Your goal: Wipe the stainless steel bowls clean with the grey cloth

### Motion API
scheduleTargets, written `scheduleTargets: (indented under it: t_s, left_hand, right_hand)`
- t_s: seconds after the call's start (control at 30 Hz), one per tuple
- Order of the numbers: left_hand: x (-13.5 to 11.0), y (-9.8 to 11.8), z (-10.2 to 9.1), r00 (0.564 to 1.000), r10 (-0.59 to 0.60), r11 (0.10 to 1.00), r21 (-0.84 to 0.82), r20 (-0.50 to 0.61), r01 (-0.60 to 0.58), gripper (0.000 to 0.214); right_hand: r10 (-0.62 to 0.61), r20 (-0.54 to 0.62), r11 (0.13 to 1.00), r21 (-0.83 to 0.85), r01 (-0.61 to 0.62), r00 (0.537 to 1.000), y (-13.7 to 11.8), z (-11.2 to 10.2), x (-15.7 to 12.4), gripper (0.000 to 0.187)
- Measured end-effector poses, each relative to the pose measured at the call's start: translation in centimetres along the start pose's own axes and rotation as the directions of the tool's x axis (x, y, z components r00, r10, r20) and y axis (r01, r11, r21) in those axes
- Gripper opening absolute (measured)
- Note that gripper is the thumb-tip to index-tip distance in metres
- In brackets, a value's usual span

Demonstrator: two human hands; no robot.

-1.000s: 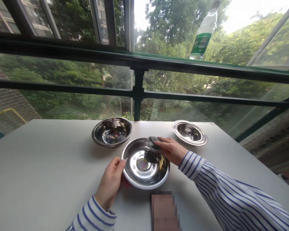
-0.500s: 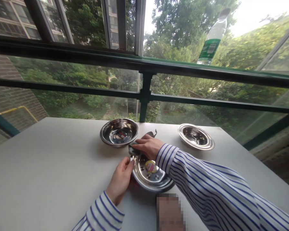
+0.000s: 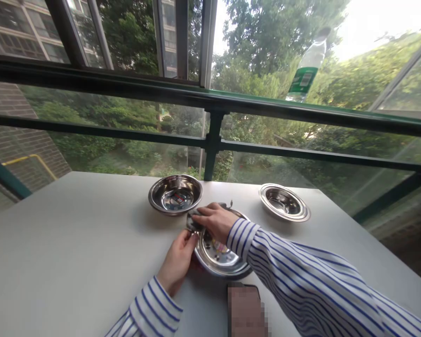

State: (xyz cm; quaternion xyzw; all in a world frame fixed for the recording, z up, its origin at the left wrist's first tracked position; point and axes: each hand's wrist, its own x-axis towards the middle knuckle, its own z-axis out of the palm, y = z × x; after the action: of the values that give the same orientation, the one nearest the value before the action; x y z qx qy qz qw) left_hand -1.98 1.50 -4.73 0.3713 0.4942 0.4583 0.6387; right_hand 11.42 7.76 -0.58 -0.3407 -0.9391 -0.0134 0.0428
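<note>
A shiny steel bowl (image 3: 221, 260) sits on the white table (image 3: 73, 248) right in front of me. My left hand (image 3: 177, 260) pinches its left rim, fingers closed on the edge. My right hand (image 3: 214, 221) reaches across the bowl and presses a dark grey cloth (image 3: 193, 220) against the far left part of the rim, fingers closed over the cloth. A round sticker shows inside the bowl, partly hidden by my striped sleeve.
Two more steel bowls stand further back: one (image 3: 176, 194) just beyond my hands, one (image 3: 284, 201) to the right. A blurred flat object (image 3: 246, 310) lies at the near edge. A green railing (image 3: 210, 100) with a plastic bottle (image 3: 307, 70) on it runs behind the table.
My right hand with the cloth swept from the bowl's far right rim over to its far left rim. My left hand kept its hold on the rim.
</note>
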Motion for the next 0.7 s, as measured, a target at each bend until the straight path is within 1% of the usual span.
scheduleTargets:
  t_s: [0.07, 0.13, 0.2, 0.27, 0.4, 0.47, 0.57, 0.63, 0.7]
  left_hand:
    - [-0.1, 0.3, 0.1, 1.0, -0.003, 1.0, -0.013, -0.003, 0.003, 0.037]
    - [-0.3, 0.5, 0.2, 1.0, -0.011, 0.999, -0.035, 0.009, 0.011, 0.035]
    - [-0.4, 0.6, 0.2, 0.999, -0.041, 0.996, -0.077, 0.034, 0.043, 0.029]
    - [-0.4, 0.6, 0.1, 0.996, -0.073, 0.988, -0.136, 0.054, 0.08, 0.024]
    - [-0.1, 0.5, -0.4, 0.987, -0.13, 0.946, -0.288, 0.092, 0.152, 0.018]
    - [0.0, 0.5, -0.6, 0.982, -0.149, 0.922, -0.344, 0.116, 0.18, 0.025]
    - [0.0, 0.7, -0.7, 0.983, -0.139, 0.903, -0.391, 0.121, 0.176, 0.033]
    - [0.1, 0.7, -0.5, 0.986, -0.135, 0.896, -0.414, 0.096, 0.163, 0.029]
    - [0.3, 0.5, -0.4, 0.992, -0.11, 0.897, -0.425, 0.055, 0.123, 0.019]
  right_hand:
    - [-0.025, -0.017, 0.998, 0.064, 0.026, 1.0, -0.7, 0.1, -0.1, 0.04]
    - [0.026, -0.052, 0.991, 0.131, -0.019, 0.998, -0.7, 0.2, -0.3, 0.039]
    - [0.098, -0.07, 0.982, 0.167, -0.085, 0.993, -0.5, 0.2, -0.4, 0.038]
    - [0.104, -0.055, 0.98, 0.177, -0.092, 0.993, -0.3, 0.2, -0.4, 0.038]
    - [0.012, 0.007, 0.974, 0.227, -0.013, 1.0, -0.7, 0.0, -0.2, 0.035]
    - [-0.032, 0.028, 0.969, 0.246, 0.024, 0.999, -0.9, -0.2, -0.3, 0.03]
    - [-0.103, 0.048, 0.959, 0.271, 0.086, 0.994, -1.2, -0.5, -0.9, 0.031]
    - [-0.146, 0.056, 0.951, 0.283, 0.124, 0.988, -1.4, -0.8, -1.5, 0.036]
    - [-0.166, 0.061, 0.952, 0.269, 0.144, 0.984, -1.9, -0.9, -2.3, 0.036]
